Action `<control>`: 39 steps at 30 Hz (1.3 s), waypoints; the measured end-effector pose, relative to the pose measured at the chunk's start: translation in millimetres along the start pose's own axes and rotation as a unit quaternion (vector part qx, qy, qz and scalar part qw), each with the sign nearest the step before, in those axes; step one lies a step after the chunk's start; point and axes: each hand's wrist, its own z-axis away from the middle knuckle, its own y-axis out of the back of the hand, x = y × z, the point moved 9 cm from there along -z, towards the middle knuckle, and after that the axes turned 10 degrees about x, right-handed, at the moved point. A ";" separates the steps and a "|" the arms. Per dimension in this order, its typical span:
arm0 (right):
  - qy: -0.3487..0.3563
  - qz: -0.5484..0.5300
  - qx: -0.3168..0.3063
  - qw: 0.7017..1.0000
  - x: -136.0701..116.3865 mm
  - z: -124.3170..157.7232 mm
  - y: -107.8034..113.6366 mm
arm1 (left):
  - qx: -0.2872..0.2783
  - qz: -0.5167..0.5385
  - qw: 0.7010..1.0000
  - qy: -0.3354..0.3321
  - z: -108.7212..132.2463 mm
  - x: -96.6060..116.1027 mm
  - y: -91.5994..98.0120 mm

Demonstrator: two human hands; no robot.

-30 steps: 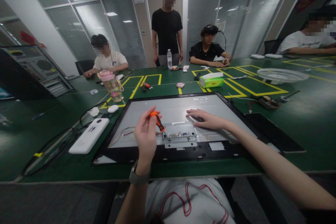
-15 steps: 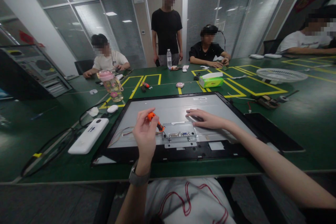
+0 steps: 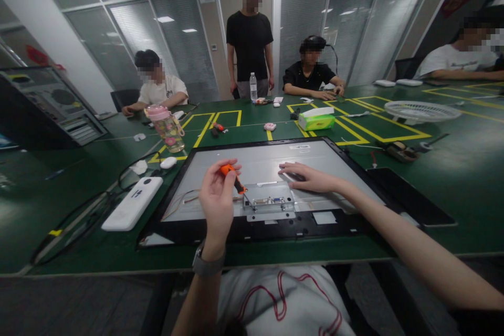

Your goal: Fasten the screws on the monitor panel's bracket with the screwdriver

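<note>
My left hand (image 3: 218, 194) grips an orange-and-black screwdriver (image 3: 236, 180), its shaft slanting down to the left end of a metal bracket (image 3: 271, 200) with connector ports along its front. The bracket sits on the grey back of a flat display panel (image 3: 244, 155) framed in black, lying on the table. My right hand (image 3: 311, 177) rests on the panel to the right of the bracket, fingers stretched out and palm down. Thin wires (image 3: 179, 202) run across the panel left of the bracket.
A white power bank (image 3: 134, 205) and a looped black cable (image 3: 71, 226) lie at left, near a pink-lidded bottle (image 3: 167, 130). Right of the panel is a black flat slab (image 3: 411, 197). Beyond are a tissue pack (image 3: 317, 119), a white round grille (image 3: 421, 112) and several people.
The fingers of my left hand have shifted slightly around the screwdriver handle. My right hand stays in place. A seated person at far left has moved an arm.
</note>
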 end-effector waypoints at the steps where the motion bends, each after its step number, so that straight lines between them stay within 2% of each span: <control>1: -0.001 0.000 -0.001 1.000 0.0 0.0 0.0 | 0.003 0.002 1.000 -0.004 -0.4 0.6 0.4; 6: 0.001 -0.001 -0.002 1.000 -0.2 -0.3 0.0 | 0.044 -0.021 0.998 -0.037 1.1 5.9 7.7; 11: 0.002 -0.005 -0.001 1.000 0.7 0.1 -0.4 | 0.012 0.056 0.996 0.072 2.6 -13.1 3.4; 18: 0.005 -0.005 0.003 1.000 2.8 -0.2 -0.5 | 0.044 0.072 0.991 0.101 -4.4 -19.2 8.9; 21: 0.006 0.000 0.003 1.000 2.6 0.1 -0.5 | 0.035 0.110 0.986 0.116 -3.2 -17.5 4.4; 24: 0.006 0.001 0.001 1.000 1.9 0.6 -0.5 | 0.024 0.110 0.987 0.118 -1.7 -16.2 2.4; 30: 0.007 0.003 0.003 1.000 2.5 0.5 -0.2 | 0.050 0.064 0.992 0.098 -2.9 -16.9 10.7; 35: 0.008 0.002 0.008 1.000 3.1 0.2 -0.2 | 0.029 0.111 0.987 0.116 -1.9 -15.6 4.7; 39: 0.008 -0.001 0.009 1.000 3.3 0.1 -0.6 | 0.027 0.079 0.991 0.102 -1.7 -16.7 6.6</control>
